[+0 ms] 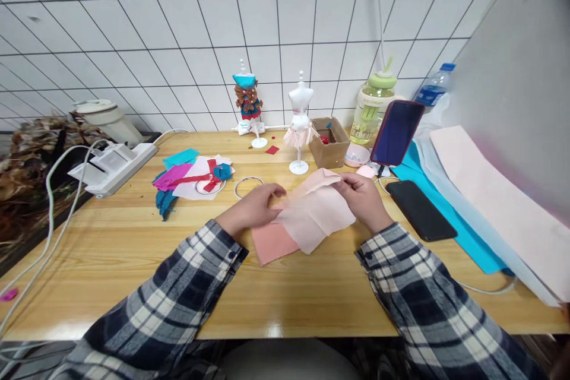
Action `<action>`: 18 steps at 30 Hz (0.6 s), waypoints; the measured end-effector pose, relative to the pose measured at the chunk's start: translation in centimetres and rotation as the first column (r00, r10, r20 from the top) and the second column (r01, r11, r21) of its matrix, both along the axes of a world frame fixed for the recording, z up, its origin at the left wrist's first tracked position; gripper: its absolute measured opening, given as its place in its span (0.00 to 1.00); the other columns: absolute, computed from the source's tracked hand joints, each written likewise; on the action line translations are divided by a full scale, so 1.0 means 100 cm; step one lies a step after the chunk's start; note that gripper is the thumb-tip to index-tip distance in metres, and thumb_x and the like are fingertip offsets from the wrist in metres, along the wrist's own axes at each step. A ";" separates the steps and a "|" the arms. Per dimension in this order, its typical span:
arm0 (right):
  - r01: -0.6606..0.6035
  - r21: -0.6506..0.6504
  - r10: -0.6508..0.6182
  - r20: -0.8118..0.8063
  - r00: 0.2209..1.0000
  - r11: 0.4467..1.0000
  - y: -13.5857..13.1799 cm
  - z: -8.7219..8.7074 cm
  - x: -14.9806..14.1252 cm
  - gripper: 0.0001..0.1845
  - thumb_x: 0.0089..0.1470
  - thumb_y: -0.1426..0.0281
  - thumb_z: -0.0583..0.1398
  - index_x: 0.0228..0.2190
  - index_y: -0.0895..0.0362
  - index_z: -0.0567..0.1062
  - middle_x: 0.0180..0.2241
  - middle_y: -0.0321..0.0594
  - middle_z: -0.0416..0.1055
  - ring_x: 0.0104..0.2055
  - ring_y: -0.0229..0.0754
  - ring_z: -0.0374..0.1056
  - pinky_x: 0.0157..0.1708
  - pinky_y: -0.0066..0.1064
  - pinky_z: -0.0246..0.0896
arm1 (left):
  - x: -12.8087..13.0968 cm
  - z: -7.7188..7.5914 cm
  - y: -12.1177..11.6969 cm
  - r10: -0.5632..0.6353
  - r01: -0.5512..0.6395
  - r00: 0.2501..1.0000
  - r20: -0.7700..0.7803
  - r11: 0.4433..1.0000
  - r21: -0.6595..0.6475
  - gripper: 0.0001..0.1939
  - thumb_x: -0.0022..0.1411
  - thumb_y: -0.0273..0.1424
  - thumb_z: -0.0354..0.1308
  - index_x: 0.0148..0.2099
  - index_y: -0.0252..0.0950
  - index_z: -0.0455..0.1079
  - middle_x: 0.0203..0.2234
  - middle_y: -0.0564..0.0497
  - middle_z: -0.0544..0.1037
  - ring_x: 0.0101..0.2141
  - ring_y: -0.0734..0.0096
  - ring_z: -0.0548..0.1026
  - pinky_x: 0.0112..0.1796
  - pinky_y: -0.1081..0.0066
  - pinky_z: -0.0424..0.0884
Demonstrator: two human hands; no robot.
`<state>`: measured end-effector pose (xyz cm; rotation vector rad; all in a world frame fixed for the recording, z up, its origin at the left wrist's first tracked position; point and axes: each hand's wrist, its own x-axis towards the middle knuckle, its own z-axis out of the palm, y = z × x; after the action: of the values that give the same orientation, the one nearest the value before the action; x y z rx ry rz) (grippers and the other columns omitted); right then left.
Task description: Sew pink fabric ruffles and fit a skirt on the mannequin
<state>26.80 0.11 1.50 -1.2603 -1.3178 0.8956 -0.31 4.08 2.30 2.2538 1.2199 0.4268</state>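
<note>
Between my hands is a pale pink sheet of thin, crinkled paper (318, 219), its upper edge folded over. My right hand (365, 199) pinches its upper right corner between thumb and fingers. A darker salmon-pink sheet (274, 243) lies partly under it on the table. My left hand (256, 208) is at the left edge of the sheets, thumb and fingers apart, the fingertips slightly blurred. Just beyond the sheets stands a small white dress form (300, 101) wearing a pale pink ruffled skirt (299, 135).
Another dress form (247, 95) wears turquoise, brown and red pieces. A cardboard box (329, 145), a green-lidded bottle (373, 104) and a propped phone (398, 130) stand behind. Coloured scraps (187, 175) and a ring (243, 181) lie left; a black phone (421, 211) and large sheets (499, 190) lie right.
</note>
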 end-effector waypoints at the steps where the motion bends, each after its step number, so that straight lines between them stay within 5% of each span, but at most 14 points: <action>1: 0.003 -0.017 -0.004 -0.047 0.999 1.000 0.001 -0.001 0.001 0.17 0.48 0.55 0.63 0.29 0.57 0.77 0.26 0.37 0.75 0.26 0.39 0.67 0.26 0.29 0.60 | 0.002 -0.004 -0.001 -0.044 0.043 0.999 -0.023 0.998 -0.035 0.19 0.51 0.36 0.60 0.45 0.35 0.72 0.37 0.47 0.77 0.35 0.64 0.72 0.35 0.70 0.66; 6: 0.032 -0.115 -0.052 -0.175 0.983 0.993 0.011 -0.013 0.012 0.20 0.45 0.53 0.64 0.33 0.57 0.77 0.27 0.37 0.76 0.26 0.40 0.69 0.25 0.30 0.62 | -0.004 -0.012 0.005 -0.042 0.032 0.998 -0.047 0.979 -0.204 0.12 0.55 0.36 0.56 0.35 0.35 0.76 0.28 0.50 0.79 0.30 0.67 0.73 0.29 0.72 0.66; 10: 0.061 -0.127 -0.088 -0.216 0.973 0.990 0.017 -0.022 0.024 0.20 0.44 0.53 0.64 0.32 0.57 0.76 0.27 0.37 0.76 0.25 0.40 0.69 0.25 0.30 0.62 | -0.024 0.005 0.005 -0.054 0.082 0.992 0.112 0.959 -0.271 0.18 0.60 0.42 0.55 0.44 0.38 0.78 0.42 0.47 0.81 0.42 0.62 0.76 0.42 0.68 0.70; 13: 0.084 -0.117 -0.109 -0.226 0.968 0.990 0.018 -0.022 0.034 0.20 0.44 0.53 0.64 0.32 0.56 0.75 0.26 0.36 0.76 0.25 0.39 0.68 0.25 0.30 0.62 | -0.049 0.026 -0.004 -0.060 0.109 0.968 0.243 0.975 -0.195 0.15 0.57 0.42 0.60 0.43 0.42 0.79 0.54 0.46 0.74 0.56 0.57 0.68 0.54 0.61 0.64; 15: 0.110 -0.107 -0.130 -0.210 0.969 0.988 0.020 -0.017 0.039 0.20 0.44 0.53 0.64 0.31 0.56 0.75 0.25 0.35 0.75 0.24 0.39 0.68 0.24 0.30 0.61 | -0.069 0.038 -0.010 -0.144 0.240 0.944 0.298 0.917 -0.319 0.13 0.57 0.43 0.60 0.39 0.43 0.80 0.56 0.48 0.72 0.57 0.56 0.67 0.54 0.58 0.64; 16: 0.119 -0.101 -0.137 -0.195 0.971 0.988 0.021 -0.012 0.041 0.20 0.44 0.53 0.64 0.30 0.56 0.75 0.24 0.35 0.74 0.23 0.38 0.67 0.23 0.29 0.60 | -0.078 0.042 -0.012 -0.236 0.345 0.927 0.292 0.842 -0.414 0.13 0.55 0.44 0.62 0.38 0.43 0.80 0.57 0.47 0.71 0.57 0.54 0.67 0.55 0.57 0.64; 18: 0.114 -0.062 -0.120 -0.096 0.988 0.992 0.023 0.005 0.038 0.18 0.45 0.54 0.64 0.28 0.57 0.75 0.23 0.35 0.73 0.23 0.38 0.65 0.23 0.29 0.57 | -0.089 0.042 -0.012 -0.363 0.421 0.907 0.215 0.746 -0.517 0.20 0.51 0.44 0.66 0.45 0.42 0.78 0.56 0.45 0.72 0.56 0.53 0.68 0.57 0.58 0.61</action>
<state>30.59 2.46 1.96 -1.3061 -1.1353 0.9061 -9.21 2.89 6.52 1.8702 0.6603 0.0069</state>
